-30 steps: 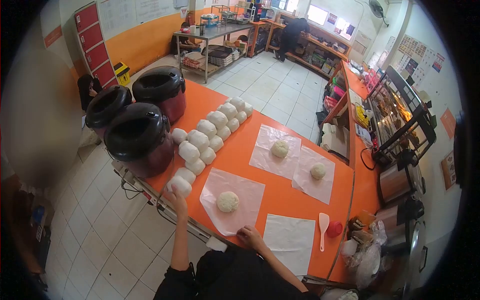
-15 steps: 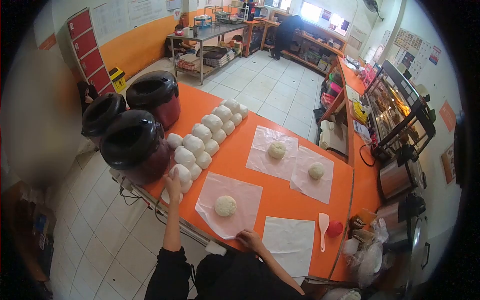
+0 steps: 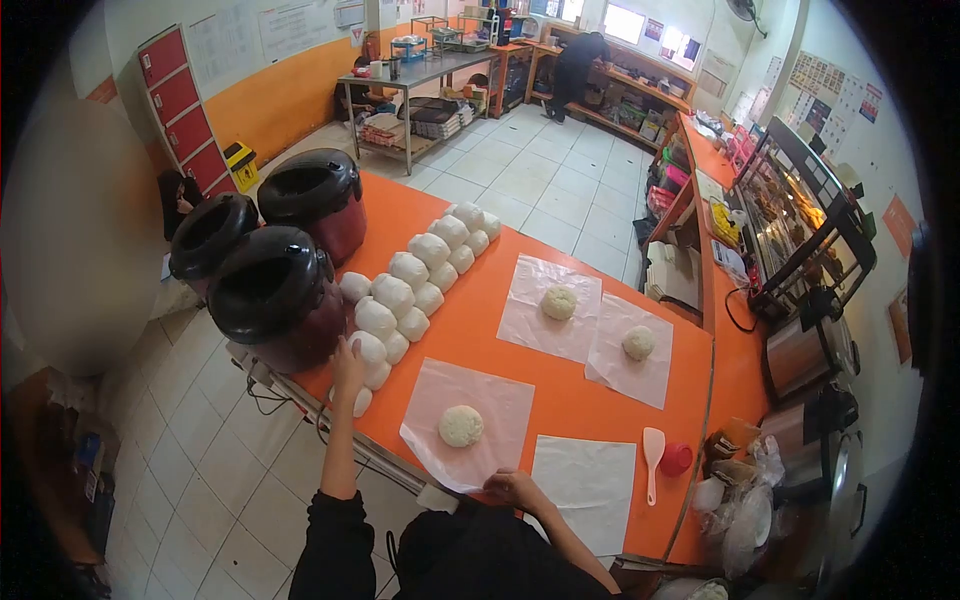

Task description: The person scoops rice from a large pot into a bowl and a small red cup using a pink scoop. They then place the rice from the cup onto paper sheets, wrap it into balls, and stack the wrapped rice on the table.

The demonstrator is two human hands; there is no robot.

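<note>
Left hand (image 3: 347,362) lies flat, fingers extended, on a wrapped rice ball (image 3: 366,348) at the near end of the stacked row (image 3: 425,266); not closed around it. Right hand (image 3: 512,487) rests at the counter's near edge, fingers pinching the near corner of a wrapper sheet (image 3: 478,407); cannot tell how tightly.

Surface: orange counter (image 3: 560,395). On the pinched sheet, just beyond the right hand, sits one bare rice mound (image 3: 461,425). Right of that hand lies a second sheet (image 3: 584,483), nothing on it. Further right: white rice paddle (image 3: 652,461) beside a red cup (image 3: 676,459). Beyond, two more sheets, each with one mound (image 3: 558,302) (image 3: 638,342).

Containers: three black-lidded rice cookers (image 3: 272,295) stand just beyond the left hand, lids shut, contents not visible.

Room: white tiled floor (image 3: 545,195), orange lower walls, steel table (image 3: 420,75) at far end, a person in dark clothes (image 3: 576,68) at the far shelf. Glass display case (image 3: 805,230) far right holds fried food.
</note>
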